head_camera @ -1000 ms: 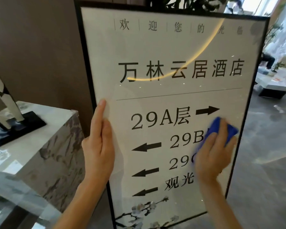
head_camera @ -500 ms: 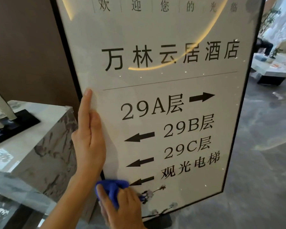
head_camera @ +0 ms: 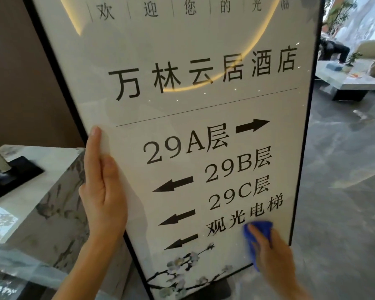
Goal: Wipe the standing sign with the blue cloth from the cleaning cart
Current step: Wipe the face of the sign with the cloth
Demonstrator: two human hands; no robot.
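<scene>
Blue cloth applied to the lower right of the standing sign.
The right hand [head_camera: 273, 254], fingers curled over the bunched blue cloth [head_camera: 257, 232], presses it against the standing sign [head_camera: 204, 109] just below the bottom line of characters, near the black frame. The left hand [head_camera: 103, 191] lies flat, fingers straight, along the sign's left edge, beside a marble-patterned table [head_camera: 52, 191].

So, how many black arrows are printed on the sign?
4 on the sign: one right arrow beside 29A, and three left arrows stacked below. None seems hidden by the hands.
</scene>
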